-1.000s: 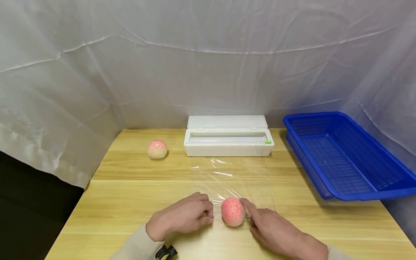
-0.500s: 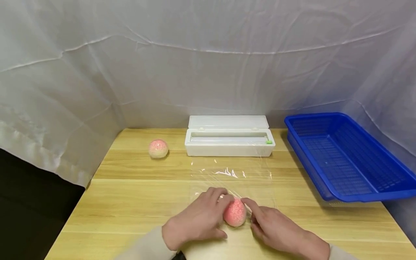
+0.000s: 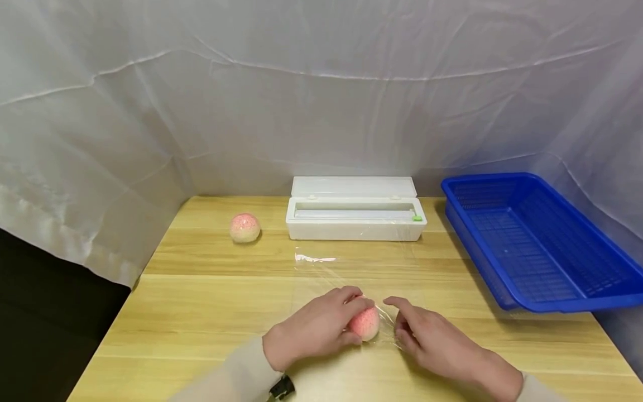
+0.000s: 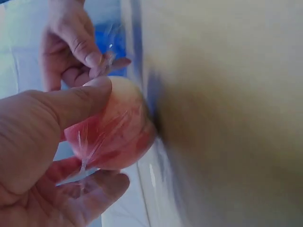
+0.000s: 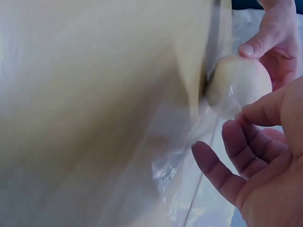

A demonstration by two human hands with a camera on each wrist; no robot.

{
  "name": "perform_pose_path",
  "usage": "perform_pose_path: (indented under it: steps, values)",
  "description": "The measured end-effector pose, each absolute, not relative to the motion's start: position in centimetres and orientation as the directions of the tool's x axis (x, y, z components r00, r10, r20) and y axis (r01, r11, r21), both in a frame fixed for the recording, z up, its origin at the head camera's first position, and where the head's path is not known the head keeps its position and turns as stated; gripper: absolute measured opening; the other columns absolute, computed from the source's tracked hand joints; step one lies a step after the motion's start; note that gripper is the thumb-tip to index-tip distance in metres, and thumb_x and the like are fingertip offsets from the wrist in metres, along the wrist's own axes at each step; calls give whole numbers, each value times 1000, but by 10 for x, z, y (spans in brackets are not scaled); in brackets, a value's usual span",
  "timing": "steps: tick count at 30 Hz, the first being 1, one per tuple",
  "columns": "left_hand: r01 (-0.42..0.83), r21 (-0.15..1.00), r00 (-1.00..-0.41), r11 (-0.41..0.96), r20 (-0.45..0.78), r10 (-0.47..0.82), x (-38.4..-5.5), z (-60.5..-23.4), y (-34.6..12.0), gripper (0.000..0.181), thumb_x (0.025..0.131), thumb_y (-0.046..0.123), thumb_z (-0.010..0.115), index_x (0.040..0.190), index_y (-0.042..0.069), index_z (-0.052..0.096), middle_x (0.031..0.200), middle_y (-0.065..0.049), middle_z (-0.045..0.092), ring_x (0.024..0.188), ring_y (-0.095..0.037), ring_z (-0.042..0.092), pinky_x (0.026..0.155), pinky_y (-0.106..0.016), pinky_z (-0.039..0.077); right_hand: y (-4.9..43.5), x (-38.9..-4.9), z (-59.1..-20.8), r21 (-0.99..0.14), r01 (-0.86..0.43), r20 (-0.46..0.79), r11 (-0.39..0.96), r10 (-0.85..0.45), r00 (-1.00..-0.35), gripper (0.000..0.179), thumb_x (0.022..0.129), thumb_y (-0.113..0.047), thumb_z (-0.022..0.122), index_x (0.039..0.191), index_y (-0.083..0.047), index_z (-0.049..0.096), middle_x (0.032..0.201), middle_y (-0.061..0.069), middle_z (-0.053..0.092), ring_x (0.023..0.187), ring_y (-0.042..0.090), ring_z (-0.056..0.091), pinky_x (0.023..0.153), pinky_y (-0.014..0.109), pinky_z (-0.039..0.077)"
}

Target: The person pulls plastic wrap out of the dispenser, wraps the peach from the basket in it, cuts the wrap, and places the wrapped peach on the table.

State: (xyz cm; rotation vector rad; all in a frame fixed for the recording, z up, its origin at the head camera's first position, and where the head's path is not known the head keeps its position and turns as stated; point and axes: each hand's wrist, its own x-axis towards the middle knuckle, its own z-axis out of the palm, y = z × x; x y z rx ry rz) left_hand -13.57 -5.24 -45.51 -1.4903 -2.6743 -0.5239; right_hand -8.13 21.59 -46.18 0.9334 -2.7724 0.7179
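Observation:
A pink-and-cream peach [image 3: 365,325] is near the front middle of the table, with clear cling film stretched over its side in the left wrist view. My left hand [image 3: 321,324] grips it, thumb on the near side and fingers over the far side. Just right of the peach, my right hand [image 3: 439,341] pinches a gathered bit of the cling film [image 5: 165,172] between thumb and fingers, while the index finger sticks out. The film runs back across the table to a white dispenser box [image 3: 355,231], whose lid stands up.
Behind and to the left sits a second peach [image 3: 245,228] with a shiny surface. A blue plastic basket [image 3: 482,262] stands at the right edge of the wooden table [image 3: 201,312]. A green slider [image 3: 417,218] shows on the box. Pale cloth [image 3: 321,123] hangs behind.
My left hand has come right from beside the peach and taken hold of it. The right hand has moved slightly right, off the peach, with film drawn between them.

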Motion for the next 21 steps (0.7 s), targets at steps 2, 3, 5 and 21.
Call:
perform_pose_path:
  steps: [2,3,5,21]
  values:
    - [814,309,-552,492,148,821,-141,-451,-52,60,96,37,79,148,15,57,137,-4,62,119,-14,64,104,-28,54,218,-82,-460,-427,-568,259,704,-507,-822,48,96,-8,75,140,-13,55,88,-20,55,77,-5,51,69,22,53]
    - [801,328,-561,500,124,818,-143,-450,-52,60,97,37,78,149,15,57,138,-4,62,119,-14,64,104,-28,54,219,-82,-460,-433,-550,249,714,-491,-835,46,97,-17,77,138,-14,56,92,-19,57,80,-4,53,71,23,54]
    - [780,356,-575,515,81,814,-148,-448,-51,61,99,37,76,152,15,55,140,-4,62,120,-14,64,105,-28,53,218,-81,-462,-420,-533,236,735,-479,-846,50,94,-34,82,134,-15,58,100,-15,60,88,-1,57,75,25,55]
    - [636,554,-586,537,-106,803,-180,-437,-51,60,99,34,74,154,17,56,143,-3,56,117,-9,58,104,-24,49,233,-108,-454,-801,-244,0,547,-408,-913,14,107,-26,63,99,-16,69,85,-4,62,73,4,53,61,24,48]
